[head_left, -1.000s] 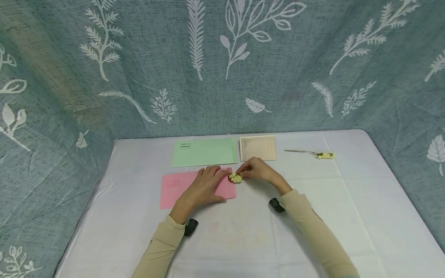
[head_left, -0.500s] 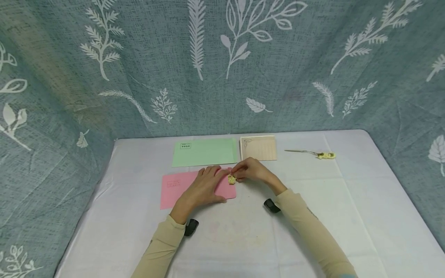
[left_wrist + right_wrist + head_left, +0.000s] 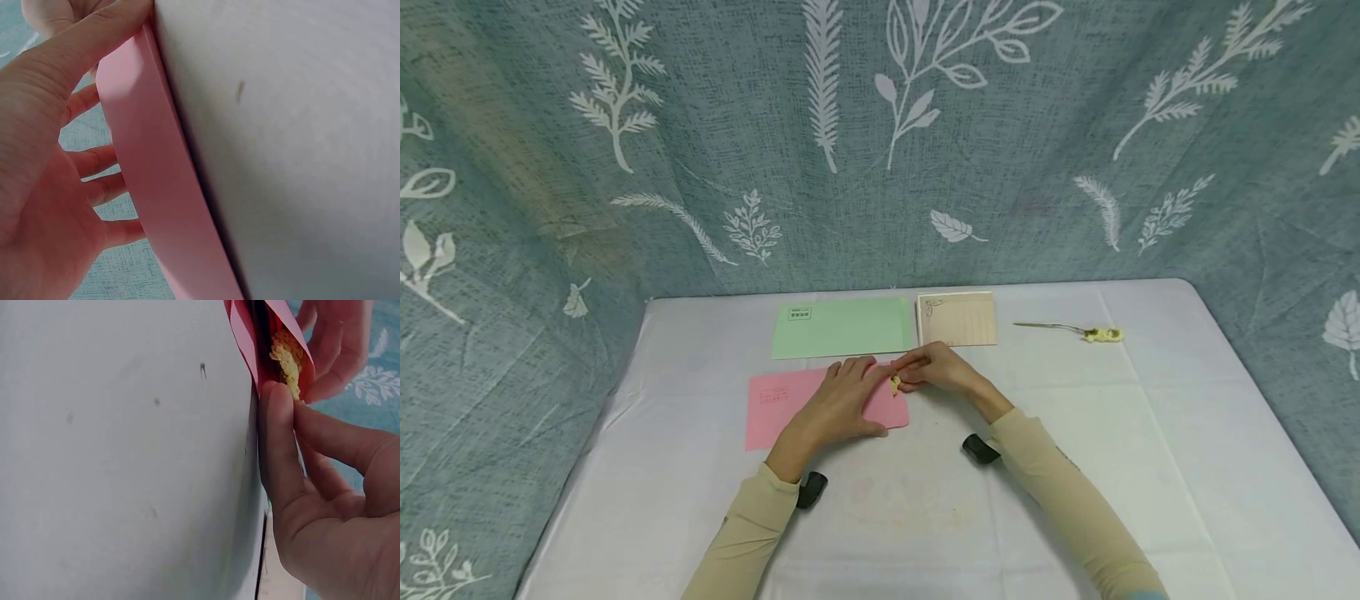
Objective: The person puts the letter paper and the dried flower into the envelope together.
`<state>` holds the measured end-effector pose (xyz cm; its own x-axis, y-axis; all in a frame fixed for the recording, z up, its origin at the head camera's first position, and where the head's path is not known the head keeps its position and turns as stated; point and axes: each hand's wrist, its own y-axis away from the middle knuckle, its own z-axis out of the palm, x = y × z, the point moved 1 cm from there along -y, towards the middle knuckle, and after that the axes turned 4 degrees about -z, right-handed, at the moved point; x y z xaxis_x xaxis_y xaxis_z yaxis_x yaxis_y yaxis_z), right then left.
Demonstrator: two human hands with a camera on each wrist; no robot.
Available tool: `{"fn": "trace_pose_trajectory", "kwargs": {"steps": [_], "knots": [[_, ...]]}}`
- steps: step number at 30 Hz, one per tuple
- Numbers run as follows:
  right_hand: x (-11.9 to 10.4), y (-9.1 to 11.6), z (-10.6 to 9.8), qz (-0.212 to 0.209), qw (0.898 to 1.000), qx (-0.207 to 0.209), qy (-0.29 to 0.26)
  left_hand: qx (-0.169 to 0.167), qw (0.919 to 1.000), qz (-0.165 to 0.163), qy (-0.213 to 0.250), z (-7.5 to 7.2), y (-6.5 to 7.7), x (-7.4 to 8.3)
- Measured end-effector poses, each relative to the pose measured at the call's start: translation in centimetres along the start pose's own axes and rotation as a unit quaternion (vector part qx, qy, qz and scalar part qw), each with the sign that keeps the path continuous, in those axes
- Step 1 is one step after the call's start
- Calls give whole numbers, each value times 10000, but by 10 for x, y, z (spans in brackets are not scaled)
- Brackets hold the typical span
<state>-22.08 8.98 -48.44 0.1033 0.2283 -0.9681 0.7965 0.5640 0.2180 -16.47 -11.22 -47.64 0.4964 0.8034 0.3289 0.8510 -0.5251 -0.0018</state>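
A pink envelope (image 3: 778,402) lies under my left hand (image 3: 837,406), which holds it across its width. In the left wrist view the thumb is at one edge of the envelope (image 3: 153,137) and the other fingers reach its opposite edge. The envelope's right end gapes in the right wrist view. A yellow dried flower cluster (image 3: 286,359) sits mostly inside that mouth. Thumb and index finger of my right hand (image 3: 337,487) pinch the cluster's outer end at the opening; the pinched part is hidden.
Behind lie a green envelope (image 3: 842,329) and a beige lined notepad (image 3: 958,320). Another yellow dried flower on a long stem (image 3: 1102,335) rests at the back right. A patterned curtain (image 3: 850,225) hangs beyond the white-covered table (image 3: 1075,433).
My right hand has moved left, carrying the yellow flower cluster into the pink envelope's mouth, so less of it shows. The left hand keeps its place.
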Motion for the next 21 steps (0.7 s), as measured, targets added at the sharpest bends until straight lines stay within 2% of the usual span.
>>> {"fn": "trace_pose_trajectory", "kwargs": {"steps": [14, 21], "knots": [[5, -7, 13, 151, 9958, 549, -718, 104, 9999, 68, -32, 0, 1, -1], [7, -12, 23, 298, 9955, 773, -464, 195, 9996, 210, -3, 1, 1, -1]]}}
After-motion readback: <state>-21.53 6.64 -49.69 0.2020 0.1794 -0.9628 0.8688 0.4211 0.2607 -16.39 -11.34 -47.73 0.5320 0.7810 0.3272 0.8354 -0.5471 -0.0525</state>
